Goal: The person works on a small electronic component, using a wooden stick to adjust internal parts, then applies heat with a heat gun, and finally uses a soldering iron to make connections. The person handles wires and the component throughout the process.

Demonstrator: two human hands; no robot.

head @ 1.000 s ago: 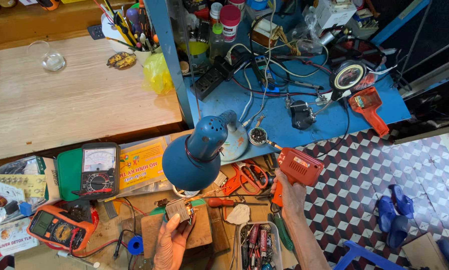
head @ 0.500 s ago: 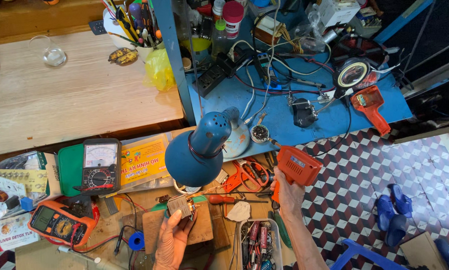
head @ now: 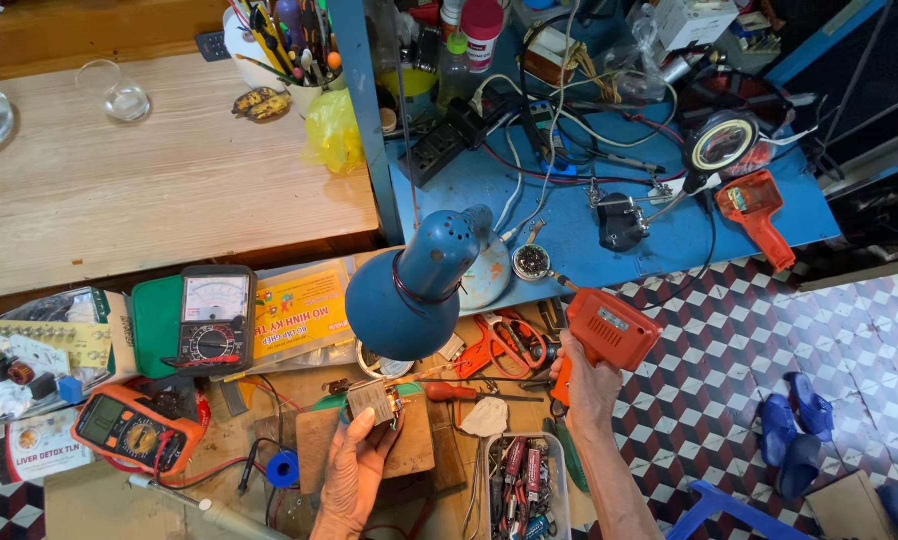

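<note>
My left hand [head: 354, 470] holds a small grey electronic part [head: 372, 400] over a brown wooden block [head: 415, 446] on the workbench. My right hand [head: 587, 385] grips an orange pistol-shaped soldering gun [head: 609, 330], raised at the bench's right edge, its tip pointing up and left. A blue desk lamp [head: 409, 290] hangs over the bench between and above both hands. A red-handled screwdriver [head: 459, 392] lies between the hands.
An analogue meter [head: 212, 320] and an orange digital meter [head: 134, 428] lie at the left. Red-handled pliers [head: 499, 342], a clear box of parts [head: 524, 485], a blue shelf [head: 619, 230] with cables, a second orange soldering gun [head: 759, 215] and a magnifier ring [head: 724, 143]. A wooden table [head: 149, 190] at upper left.
My right hand has moved the soldering gun slightly down and right. The left hand stays on the small part over the block.
</note>
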